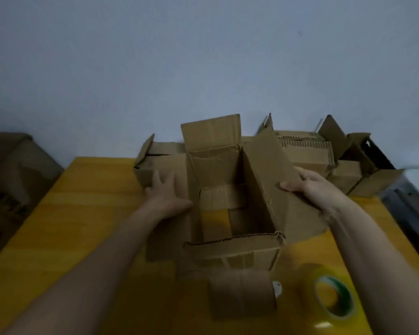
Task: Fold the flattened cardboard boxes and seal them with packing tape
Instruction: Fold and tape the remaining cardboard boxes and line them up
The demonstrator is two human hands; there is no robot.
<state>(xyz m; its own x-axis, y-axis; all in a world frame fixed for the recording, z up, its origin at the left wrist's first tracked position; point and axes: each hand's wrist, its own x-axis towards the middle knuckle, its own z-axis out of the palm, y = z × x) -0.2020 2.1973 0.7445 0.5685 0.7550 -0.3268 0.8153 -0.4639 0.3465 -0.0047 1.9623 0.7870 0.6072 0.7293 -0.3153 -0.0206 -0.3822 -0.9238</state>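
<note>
A brown cardboard box (230,247) stands opened into a tube on the yellow table (82,213), with its flaps spread outward. Through its open bottom I see one inner flap folded in and the table below. My left hand (166,197) lies flat, fingers spread, on the left flap. My right hand (307,183) grips the outer edge of the raised right flap. A roll of clear packing tape (334,294) with a green and white core lies on the table at the near right.
More cardboard boxes (305,151) are piled along the wall behind the table, several with loose flaps. A small flat cardboard piece (242,293) lies at the near edge beside the tape. A large carton (12,180) stands off the table at left.
</note>
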